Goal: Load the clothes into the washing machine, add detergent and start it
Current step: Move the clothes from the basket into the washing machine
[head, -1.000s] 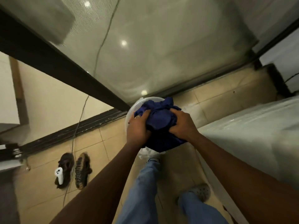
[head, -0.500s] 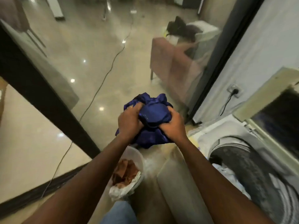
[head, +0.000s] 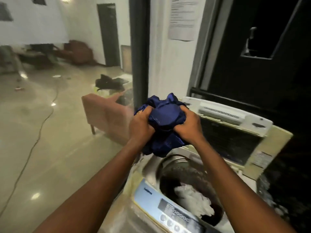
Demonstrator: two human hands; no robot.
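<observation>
A bunched dark blue garment (head: 165,118) is held in the air between both hands. My left hand (head: 142,126) grips its left side and my right hand (head: 187,126) grips its right side. The bundle hangs just above the far rim of the open top-loading washing machine (head: 148,169). Its lid (head: 235,132) stands raised at the back right. Down in the drum (head: 178,175) lies a white cloth (head: 193,200) on something dark. The control panel (head: 168,209) with round buttons runs along the machine's near edge.
A glass partition with a dark frame post (head: 139,47) stands left of the machine. Behind the glass are a brown sofa (head: 107,115) with dark clothes on it and a cable (head: 33,142) across the shiny floor. A paper notice (head: 183,19) hangs on the white wall.
Both hands lifted the blue garment out of the white basket on the floor and carried it up and right to above the washing machine's opening. The view swung up from the floor.
</observation>
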